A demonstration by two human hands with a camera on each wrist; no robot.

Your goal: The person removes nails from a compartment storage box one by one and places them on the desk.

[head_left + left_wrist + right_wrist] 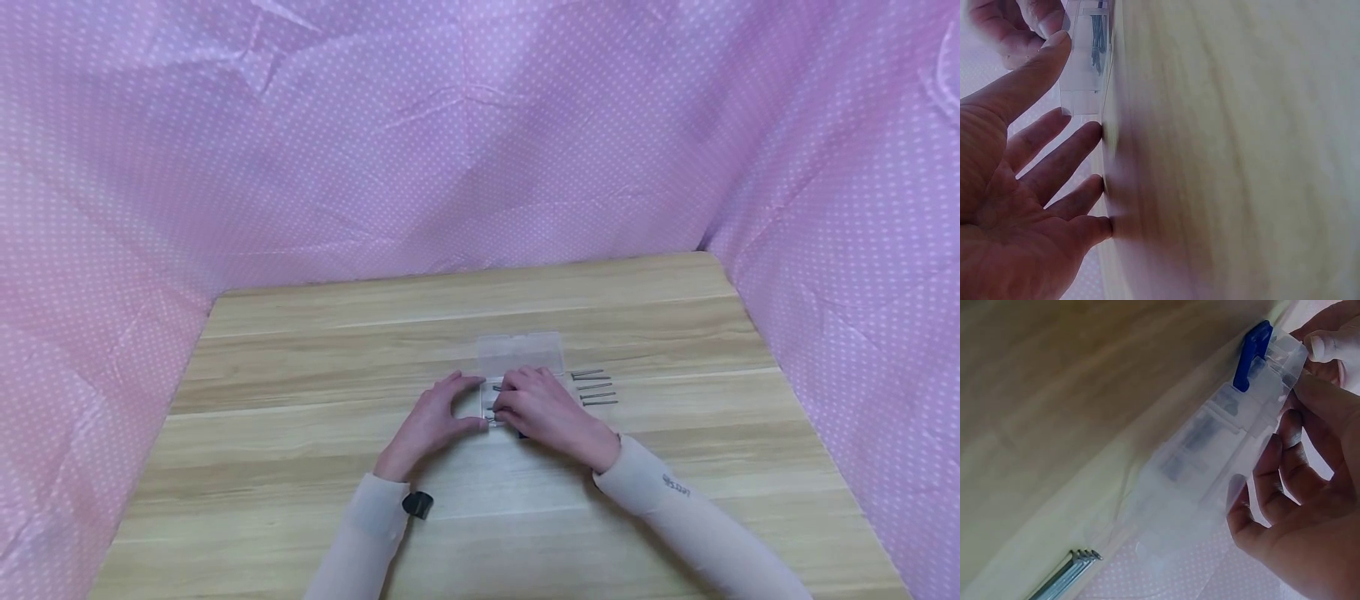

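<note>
A clear plastic compartment box (1210, 444) lies with its transparent lid (520, 354) folded back on the table, a blue latch (1252, 356) on its near side. My left hand (433, 421) holds the left end of the box between thumb and index finger, the other fingers spread against the tabletop. Over the box my right hand (543, 408) reaches down with bent fingers. I cannot tell whether its fingertips pinch anything; thin dark pieces show beside them. Several thin metal nails (1098, 37) lie in a front compartment.
To the right of the box, several long metal nails (597, 396) lie side by side on the wood-grain table (315, 467). Pink dotted cloth (450, 150) hangs behind and along the sides. A black band (417, 504) is on the left wrist.
</note>
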